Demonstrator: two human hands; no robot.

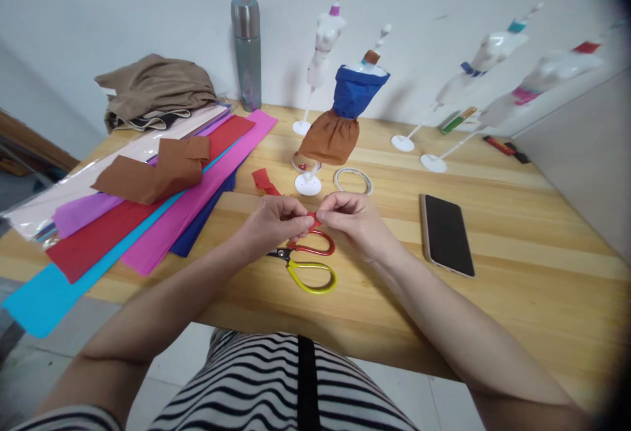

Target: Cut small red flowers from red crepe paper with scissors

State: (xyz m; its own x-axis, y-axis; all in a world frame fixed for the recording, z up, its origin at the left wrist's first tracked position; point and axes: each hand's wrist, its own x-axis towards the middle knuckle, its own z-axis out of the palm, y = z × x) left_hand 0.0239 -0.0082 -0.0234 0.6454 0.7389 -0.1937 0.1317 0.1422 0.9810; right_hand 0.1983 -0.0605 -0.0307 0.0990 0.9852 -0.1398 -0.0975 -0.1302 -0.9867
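Both my hands meet over the table, pinching a small piece of red paper (pixel 313 219) between the fingertips. My left hand (pixel 280 222) is closed on its left side, and my right hand (pixel 352 217) is closed on its right side. Just beneath lie scissors (pixel 311 276) with one red and one yellow handle loop; their blades are partly hidden by my left hand. A red paper strip (pixel 265 182) lies behind my left hand. Beyond my hands stands a small white mannequin in a blue top (pixel 359 91) and a brown gathered skirt (pixel 332 136).
Left lie stacked coloured paper sheets (pixel 197 211), a brown piece (pixel 158 171) and folded brown cloth (pixel 158 86). A thermos (pixel 247 56) stands by the wall. Several mannequins (pixel 497 53) line the back. A tape roll (pixel 353 180) and a phone (pixel 447 234) lie right.
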